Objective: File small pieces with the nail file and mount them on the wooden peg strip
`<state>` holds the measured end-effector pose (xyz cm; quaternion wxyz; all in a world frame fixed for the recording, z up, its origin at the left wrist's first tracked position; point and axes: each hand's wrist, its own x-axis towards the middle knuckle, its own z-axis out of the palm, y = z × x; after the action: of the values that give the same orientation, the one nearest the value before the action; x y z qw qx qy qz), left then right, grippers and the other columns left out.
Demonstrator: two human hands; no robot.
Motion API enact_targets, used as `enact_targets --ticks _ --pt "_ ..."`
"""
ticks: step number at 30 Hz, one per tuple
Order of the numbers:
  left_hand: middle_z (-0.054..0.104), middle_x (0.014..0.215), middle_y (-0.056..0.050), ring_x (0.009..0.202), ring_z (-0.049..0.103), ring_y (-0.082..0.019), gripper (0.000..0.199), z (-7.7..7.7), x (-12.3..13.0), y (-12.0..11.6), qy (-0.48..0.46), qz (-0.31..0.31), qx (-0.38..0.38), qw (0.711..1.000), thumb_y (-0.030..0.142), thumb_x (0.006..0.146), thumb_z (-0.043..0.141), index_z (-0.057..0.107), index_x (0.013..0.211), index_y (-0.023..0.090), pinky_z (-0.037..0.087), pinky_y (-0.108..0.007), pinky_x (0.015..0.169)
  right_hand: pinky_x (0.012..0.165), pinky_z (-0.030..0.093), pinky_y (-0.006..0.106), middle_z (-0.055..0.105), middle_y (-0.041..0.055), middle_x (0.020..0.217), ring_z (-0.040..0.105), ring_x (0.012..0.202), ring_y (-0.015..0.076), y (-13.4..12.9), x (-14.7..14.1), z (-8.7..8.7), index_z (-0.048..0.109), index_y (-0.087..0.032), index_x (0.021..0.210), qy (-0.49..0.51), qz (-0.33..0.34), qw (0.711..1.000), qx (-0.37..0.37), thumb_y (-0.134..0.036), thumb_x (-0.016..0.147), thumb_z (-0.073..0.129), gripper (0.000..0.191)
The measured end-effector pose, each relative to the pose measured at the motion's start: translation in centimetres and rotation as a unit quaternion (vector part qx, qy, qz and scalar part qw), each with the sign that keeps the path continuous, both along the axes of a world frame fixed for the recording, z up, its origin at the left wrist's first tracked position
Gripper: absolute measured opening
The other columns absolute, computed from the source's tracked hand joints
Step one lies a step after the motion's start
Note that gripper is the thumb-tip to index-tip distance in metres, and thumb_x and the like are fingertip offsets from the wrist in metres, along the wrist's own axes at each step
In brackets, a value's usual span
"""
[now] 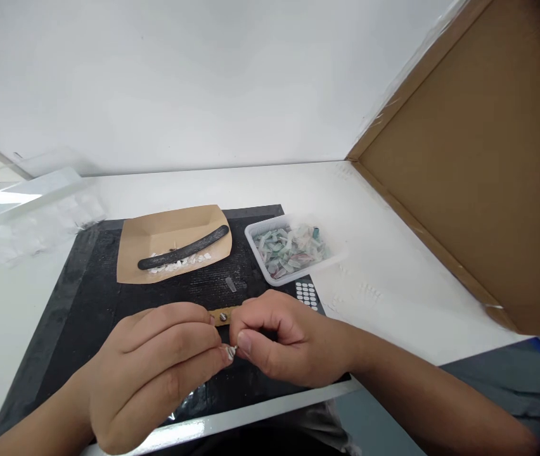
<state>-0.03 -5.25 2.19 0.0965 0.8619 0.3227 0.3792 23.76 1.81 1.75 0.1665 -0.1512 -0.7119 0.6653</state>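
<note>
A small shiny white-and-silver piece point(231, 352) sits between the fingertips of my left hand point(163, 364), which is closed in a pinch. From the right, my right hand point(282, 342) pinches at the tip of this piece with thumb and forefinger; whatever lies between them is too small to make out. Just behind the fingertips is a tan strip point(217, 316) on the black mat point(103, 316), with a small shiny round item point(223, 316) on it. Both hands partly cover the strip. A clear nail-shaped sliver point(231, 284) lies farther back on the mat.
A brown paper tray point(170, 229) holds a curved dark nail file point(184, 247) and white scraps. Right of it, a white plastic tray point(254, 248) contains many translucent greenish pieces. White round stickers point(306, 296) lie by the right hand. A cardboard panel point(464, 171) rises at the right.
</note>
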Motion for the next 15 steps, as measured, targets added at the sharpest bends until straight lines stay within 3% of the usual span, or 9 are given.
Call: enact_targets --ticks 8,15 --pt "0.079 0.102 -0.004 0.1 0.075 -0.022 0.034 -0.3 0.2 -1.3 -0.004 0.06 -0.009 0.998 0.017 0.105 0.051 0.072 0.129 0.029 0.068 -0.036 0.089 0.054 0.031 0.021 0.038 -0.0071 0.067 0.034 0.06 0.0071 0.0 0.0 0.2 0.042 -0.02 0.073 0.01 0.006 1.0 -0.021 -0.028 0.099 0.059 0.032" --pt "0.079 0.101 -0.005 0.098 0.076 -0.022 0.034 -0.2 0.1 -0.9 -0.019 0.046 -0.007 0.999 0.016 0.104 0.054 0.071 0.129 0.027 0.069 -0.035 0.085 0.055 0.034 0.02 0.042 -0.0065 0.068 0.037 0.061 0.0074 0.2 0.0 0.0 0.048 -0.019 0.078 0.019 0.007 1.0 -0.014 -0.031 0.1 0.058 0.027"
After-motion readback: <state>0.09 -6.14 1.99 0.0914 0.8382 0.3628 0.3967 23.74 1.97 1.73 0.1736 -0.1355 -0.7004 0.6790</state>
